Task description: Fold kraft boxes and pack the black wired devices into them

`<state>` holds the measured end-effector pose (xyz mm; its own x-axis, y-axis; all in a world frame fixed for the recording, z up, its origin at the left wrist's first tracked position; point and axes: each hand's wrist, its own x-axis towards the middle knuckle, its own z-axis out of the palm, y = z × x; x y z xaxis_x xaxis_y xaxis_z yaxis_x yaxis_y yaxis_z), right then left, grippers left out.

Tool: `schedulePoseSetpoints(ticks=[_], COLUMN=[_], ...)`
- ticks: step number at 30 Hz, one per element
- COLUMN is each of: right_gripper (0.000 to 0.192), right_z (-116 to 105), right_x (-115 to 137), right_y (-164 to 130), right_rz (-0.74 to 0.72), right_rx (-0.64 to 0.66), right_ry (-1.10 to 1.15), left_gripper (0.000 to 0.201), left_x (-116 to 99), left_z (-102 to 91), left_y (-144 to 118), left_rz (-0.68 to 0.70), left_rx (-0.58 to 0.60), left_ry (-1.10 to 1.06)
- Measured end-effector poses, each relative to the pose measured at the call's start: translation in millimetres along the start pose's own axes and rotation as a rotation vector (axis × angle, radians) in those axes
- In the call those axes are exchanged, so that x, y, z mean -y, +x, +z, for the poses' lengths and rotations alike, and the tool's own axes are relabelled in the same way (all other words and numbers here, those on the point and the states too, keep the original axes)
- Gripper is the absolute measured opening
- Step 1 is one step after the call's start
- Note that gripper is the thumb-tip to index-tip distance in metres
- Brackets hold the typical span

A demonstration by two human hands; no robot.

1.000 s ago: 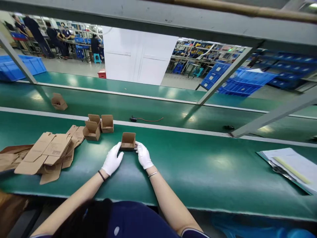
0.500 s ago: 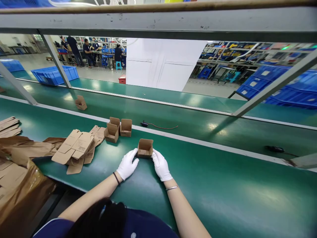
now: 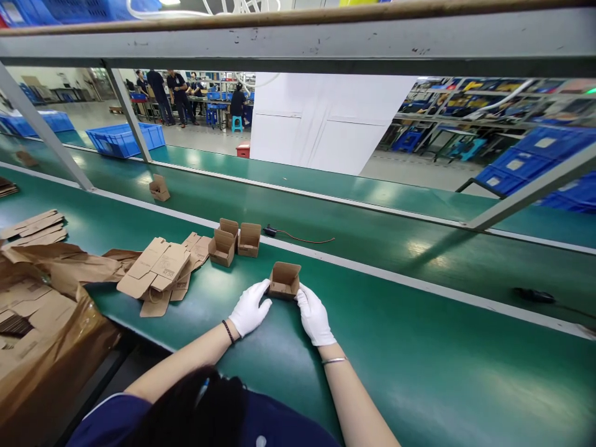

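A small brown cardboard box [image 3: 285, 282], its lid flap standing up at the back, sits on the green work surface between my hands. My left hand [image 3: 250, 308], in a white glove, holds its left side, the thumb a little apart from the fingers. On the right side, my right hand [image 3: 315, 315], also gloved, grips the front right corner with its fingertips. Just beyond and to the left stand three similar boxes, one of them a box with a raised flap [image 3: 249, 239]. Flattened cardboard blanks [image 3: 158, 267] lie in a loose pile left of my left hand.
A brown paper-lined bundle of blanks [image 3: 51, 323] is at lower left. On the belt behind the white strip lie a black connector with a thin cable [image 3: 270, 231], another box [image 3: 159, 188] and a dark cable part [image 3: 533, 295]. Slanted metal posts [image 3: 128, 115] carry an overhead shelf.
The view has turned slightly left, so most of the scene sits farther right. Against the frame posts, the cable and far box have shifted left. My hands stay at the box.
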<state>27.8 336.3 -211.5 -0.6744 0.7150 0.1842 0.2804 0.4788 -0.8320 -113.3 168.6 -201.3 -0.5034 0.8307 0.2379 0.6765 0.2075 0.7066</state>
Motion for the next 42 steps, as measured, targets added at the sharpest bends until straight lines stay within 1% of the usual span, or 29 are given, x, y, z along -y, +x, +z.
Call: schedulePoseSetpoints(ticks=[8,17,36,42], right_gripper=[0.057,0.055,0.056,0.053], right_z=[1.1,0.2,0.6,-0.8], right_x=[1.6,3.6,4.7,6.3], right_y=[-0.1,-0.2,-0.5,-0.6], right_rz=[-0.021,-0.036,-0.034,-0.059], right_rx=[-0.014,-0.006,-0.019,0.009], right_ry=[0.0,-0.003,-0.012,-0.02], left_gripper=[0.055,0.053,0.054,0.061], left_x=[2.9,3.1,1.6,5.3], left_z=[1.2,0.7,0.2,4.2], left_y=[-0.6,-0.8,-1.6,-0.5], left_rz=[-0.034,-0.007,-0.02,-0.027], left_rx=[0.019,-0.003,0.001,-0.018], left_ry=[-0.011,-0.003,0.0,-0.033])
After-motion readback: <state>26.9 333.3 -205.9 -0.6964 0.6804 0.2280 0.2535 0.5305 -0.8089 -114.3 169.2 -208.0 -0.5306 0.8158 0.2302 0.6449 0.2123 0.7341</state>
